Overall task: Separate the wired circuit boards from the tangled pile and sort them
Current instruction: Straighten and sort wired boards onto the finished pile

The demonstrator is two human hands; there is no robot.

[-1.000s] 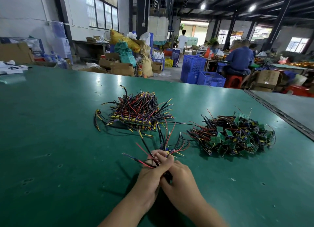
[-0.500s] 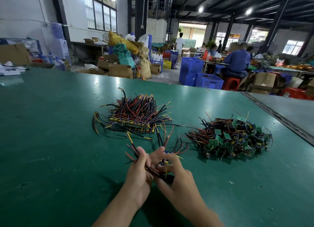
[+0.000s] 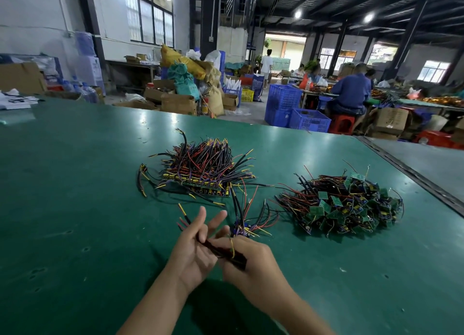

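A tangled pile (image 3: pixel 344 205) of small green circuit boards with red, black and yellow wires lies on the right of the green table (image 3: pixel 75 209). A neater stack (image 3: pixel 203 169) of wired boards lies at the centre left. My right hand (image 3: pixel 251 264) grips a wired board (image 3: pixel 221 249) by its dark bundle. My left hand (image 3: pixel 198 244) has straight fingers, and the board's wires run across its palm, their ends sticking out past it. A few more wired boards (image 3: pixel 248 221) lie just beyond my hands.
A dark seam (image 3: pixel 411 174) runs down the table's right side. Beyond the far edge stand blue crates (image 3: pixel 296 111), cardboard boxes and sacks (image 3: pixel 180 93). People sit at another table (image 3: pixel 351 91) at the back right. Papers (image 3: pixel 15 101) lie at the far left.
My left hand has opened, its fingers now straight, and the wire bundle has slid along it. My right hand keeps its grip and has dropped slightly nearer me.
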